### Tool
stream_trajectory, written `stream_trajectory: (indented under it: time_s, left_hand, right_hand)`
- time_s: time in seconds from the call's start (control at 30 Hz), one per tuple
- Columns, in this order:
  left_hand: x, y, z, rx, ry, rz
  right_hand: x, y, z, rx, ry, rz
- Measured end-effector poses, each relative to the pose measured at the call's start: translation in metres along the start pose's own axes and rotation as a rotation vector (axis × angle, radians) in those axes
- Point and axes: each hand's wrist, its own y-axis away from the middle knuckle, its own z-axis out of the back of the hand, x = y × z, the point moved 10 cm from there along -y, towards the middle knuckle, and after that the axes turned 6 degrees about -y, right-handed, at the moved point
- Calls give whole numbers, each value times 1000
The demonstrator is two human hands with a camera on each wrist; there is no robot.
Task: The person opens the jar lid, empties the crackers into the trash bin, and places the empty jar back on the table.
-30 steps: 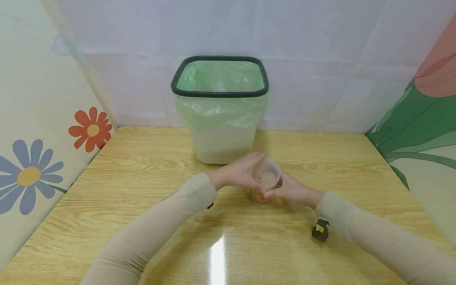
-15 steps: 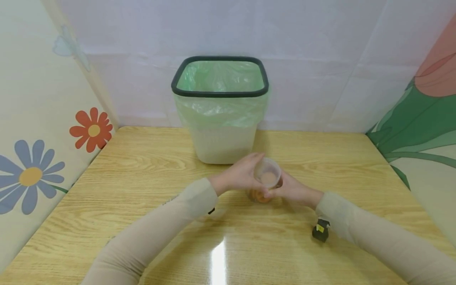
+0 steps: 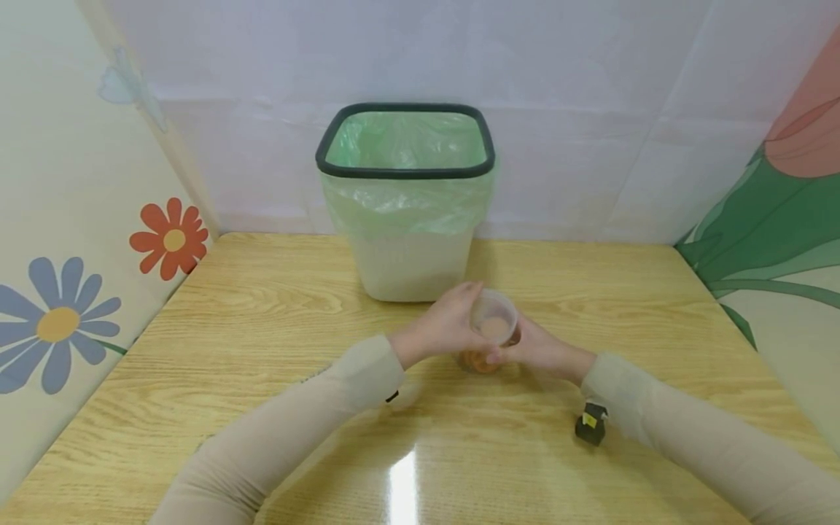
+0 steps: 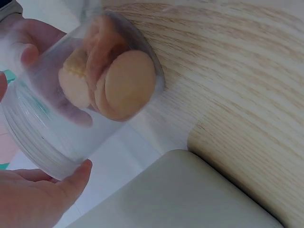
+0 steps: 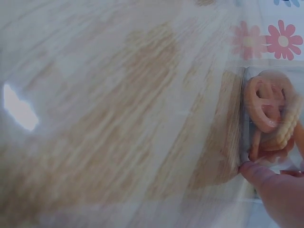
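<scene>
Right across from me, a person in long cream sleeves [image 3: 295, 423] has both hands around a see-through, straight-sided plastic jar [image 3: 492, 324], which appears to stand upright on the wood-grained yellow surface [image 3: 289, 292]. It sits a little right of the middle, well in from the right edge, just before the near right corner of a tall cream bin [image 3: 413, 266]. The left hand [image 3: 442, 328] has its grip curled about the upper part of the jar by the rim, one finger round the far side and the thumb towards the near one. The right hand [image 3: 541, 346] grips the jar's right side lower down, its thumb pressed on the near wall. Whether a see-through lid covers the mouth, I can't tell. Biscuits lie in the bottom: smooth round tan ones [image 4: 130, 83], a brown pretzel-shaped one [image 5: 261, 107] and a yellowish one with a ridged edge [image 5: 285, 128]. The bin stands near the far edge, slightly left of centre, with a thick black rim [image 3: 407, 173] and a thin green plastic bag [image 3: 407, 204] folded down over its outside. A small black block with a yellow mark [image 3: 590, 424] shows just beside the right cuff. A creased white sheet [image 3: 558, 109] hangs behind the far edge; past the left edge are painted blue and red flowers [image 3: 173, 240], and past the right edge broad green leaves [image 3: 774, 219] under a pinkish-red bloom [image 3: 807, 131].
</scene>
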Motion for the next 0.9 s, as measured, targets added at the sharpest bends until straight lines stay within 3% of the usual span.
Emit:
stream_trajectory:
  time_s: [0.27,0.63,0.9]
  left_hand:
    - [-2,4,2,-35,-18,-12]
    - [-8,7,3,-38,-138,-21]
    - [-7,11,1,-40,-153,55]
  right_hand:
    - [0,0,0,-4,11,1]
    - [0,0,0,0,2,-4]
    - [2,1,-1,-5,-7,3]
